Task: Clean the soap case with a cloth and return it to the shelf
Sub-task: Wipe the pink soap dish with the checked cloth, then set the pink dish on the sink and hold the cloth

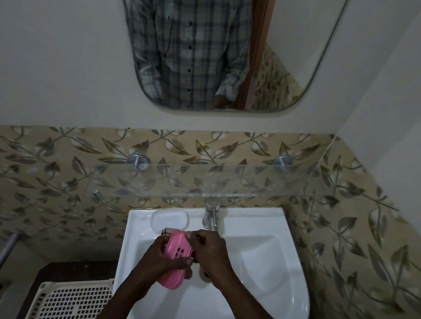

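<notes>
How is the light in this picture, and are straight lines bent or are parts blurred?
Head view: the light is dim and soft, without hard shadows. The right rim of the white sink carries a thin glare streak. The wide lens slightly bows the front edge of the glass shelf. The pink soap case is sharp enough to show its slots.

Overall: dim, grey and flat around the left hand (pixel 161 260) and right hand (pixel 211 253); no lamp in view.
Brightest: the white sink (pixel 294 264) under the hands, with a thin streak of glare on its rim right of the right hand.
Shadows: soft and faint on the sink; darkest patch is below-left of the left hand, by the basket (pixel 72 304).
Sharpness: slightly soft everywhere, and the hands' edges are smeared.
Mirror (pixel 285 48): far above the hands, its reflection murky and low in contrast.
Distortion: the glass shelf (pixel 227 188) above the hands bows, and the edges stretch.
</notes>
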The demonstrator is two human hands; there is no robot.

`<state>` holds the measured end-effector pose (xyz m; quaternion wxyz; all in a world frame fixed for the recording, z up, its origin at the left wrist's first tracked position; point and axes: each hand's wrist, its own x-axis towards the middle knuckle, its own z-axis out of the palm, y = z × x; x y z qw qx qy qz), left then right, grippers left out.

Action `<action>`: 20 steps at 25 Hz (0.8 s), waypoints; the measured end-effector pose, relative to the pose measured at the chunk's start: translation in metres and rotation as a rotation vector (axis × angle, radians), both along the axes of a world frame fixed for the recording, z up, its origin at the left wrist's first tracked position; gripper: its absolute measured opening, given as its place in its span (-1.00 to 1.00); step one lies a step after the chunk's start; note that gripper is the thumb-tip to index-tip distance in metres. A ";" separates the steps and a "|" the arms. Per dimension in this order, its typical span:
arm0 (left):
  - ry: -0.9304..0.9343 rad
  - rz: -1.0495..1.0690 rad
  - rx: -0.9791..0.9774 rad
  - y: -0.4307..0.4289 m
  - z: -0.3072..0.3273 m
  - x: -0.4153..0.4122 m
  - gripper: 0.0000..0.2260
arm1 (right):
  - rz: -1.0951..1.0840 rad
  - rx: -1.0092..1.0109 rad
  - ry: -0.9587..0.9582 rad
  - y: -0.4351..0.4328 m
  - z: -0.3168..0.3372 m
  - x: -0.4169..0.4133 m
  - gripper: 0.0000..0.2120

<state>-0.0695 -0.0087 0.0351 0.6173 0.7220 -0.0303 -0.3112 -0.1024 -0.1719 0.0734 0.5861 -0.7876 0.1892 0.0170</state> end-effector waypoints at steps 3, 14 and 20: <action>-0.165 -0.024 0.151 -0.001 0.000 -0.002 -0.16 | 0.053 0.095 0.039 -0.005 0.007 0.002 -0.81; -0.100 0.429 -0.103 0.019 -0.026 -0.009 -0.78 | -0.516 0.846 -0.135 -0.122 -0.007 -0.002 -0.89; -0.079 0.590 -0.064 0.003 -0.024 -0.009 -0.36 | -0.868 0.741 0.040 -0.156 -0.063 0.020 -0.69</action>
